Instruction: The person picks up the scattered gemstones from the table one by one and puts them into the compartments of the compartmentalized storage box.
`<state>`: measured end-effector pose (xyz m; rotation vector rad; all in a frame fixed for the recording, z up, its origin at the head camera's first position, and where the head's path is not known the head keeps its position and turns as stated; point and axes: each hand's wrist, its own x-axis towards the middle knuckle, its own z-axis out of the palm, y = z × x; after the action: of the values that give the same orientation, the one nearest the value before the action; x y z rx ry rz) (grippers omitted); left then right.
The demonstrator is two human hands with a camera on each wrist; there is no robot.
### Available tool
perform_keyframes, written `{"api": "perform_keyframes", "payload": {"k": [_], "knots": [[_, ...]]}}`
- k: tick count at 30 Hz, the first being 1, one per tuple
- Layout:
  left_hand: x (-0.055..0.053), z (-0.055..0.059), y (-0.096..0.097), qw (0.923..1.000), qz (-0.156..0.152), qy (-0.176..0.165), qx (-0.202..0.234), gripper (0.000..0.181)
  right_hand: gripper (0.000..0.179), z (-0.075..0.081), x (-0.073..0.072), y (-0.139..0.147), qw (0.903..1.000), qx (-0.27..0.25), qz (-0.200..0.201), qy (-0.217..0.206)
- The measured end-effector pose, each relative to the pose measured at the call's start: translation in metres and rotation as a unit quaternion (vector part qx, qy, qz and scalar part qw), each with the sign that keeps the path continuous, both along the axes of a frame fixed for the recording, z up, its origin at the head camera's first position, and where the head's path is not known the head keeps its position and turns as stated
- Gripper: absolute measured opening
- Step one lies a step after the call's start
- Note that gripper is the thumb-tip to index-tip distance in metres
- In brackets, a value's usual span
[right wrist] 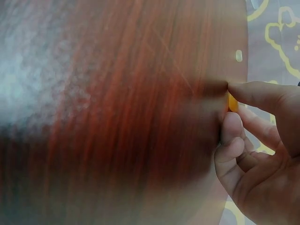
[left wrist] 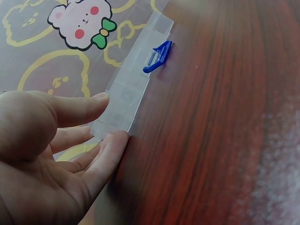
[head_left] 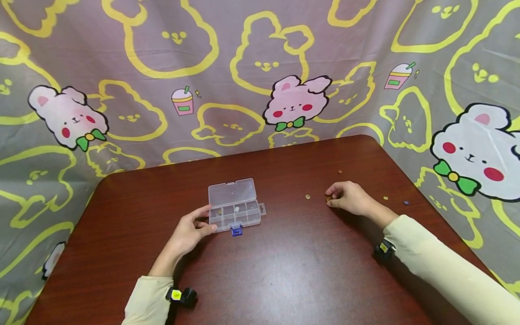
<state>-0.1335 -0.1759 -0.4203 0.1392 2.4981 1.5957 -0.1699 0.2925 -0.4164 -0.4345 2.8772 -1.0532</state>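
A clear plastic compartment box [head_left: 234, 221] lies on the table with its lid [head_left: 232, 192] folded back and a blue latch [head_left: 236, 230] at its front. My left hand [head_left: 190, 231] holds the box's left end between thumb and fingers; in the left wrist view the thumb [left wrist: 84, 108] presses on its edge. A yellowish piece [head_left: 220, 211] and a whitish one [head_left: 237, 209] lie in back-row compartments. To the right, my right hand [head_left: 349, 198] pinches a small amber-yellow stone-like piece [right wrist: 233, 102] between thumb and fingertips, low over the table.
Around the right hand, small pieces lie on the brown table [head_left: 276, 275]: a pale one [head_left: 307, 197], a brownish one [head_left: 340, 171], a yellowish one [head_left: 385, 197] and a blue one [head_left: 406, 202]. A patterned curtain [head_left: 227, 58] hangs behind the table and along its right side.
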Motion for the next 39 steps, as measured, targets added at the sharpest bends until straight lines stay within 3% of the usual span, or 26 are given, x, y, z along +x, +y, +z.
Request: {"api": "perform_keyframes", "payload": {"k": [26, 39], "knots": [[-0.0016, -0.0007, -0.0003, 1.0000, -0.001, 0.001, -0.005, 0.063, 0.011, 0.0017, -0.0011, -0.0029, 0.9999, -0.002, 0.009, -0.010], [0.0001, -0.0003, 0.0009, 1.0000, 0.004, -0.004, -0.007, 0.064, 0.009, 0.0003, -0.0009, -0.0017, 0.9998, 0.002, 0.021, 0.004]]}}
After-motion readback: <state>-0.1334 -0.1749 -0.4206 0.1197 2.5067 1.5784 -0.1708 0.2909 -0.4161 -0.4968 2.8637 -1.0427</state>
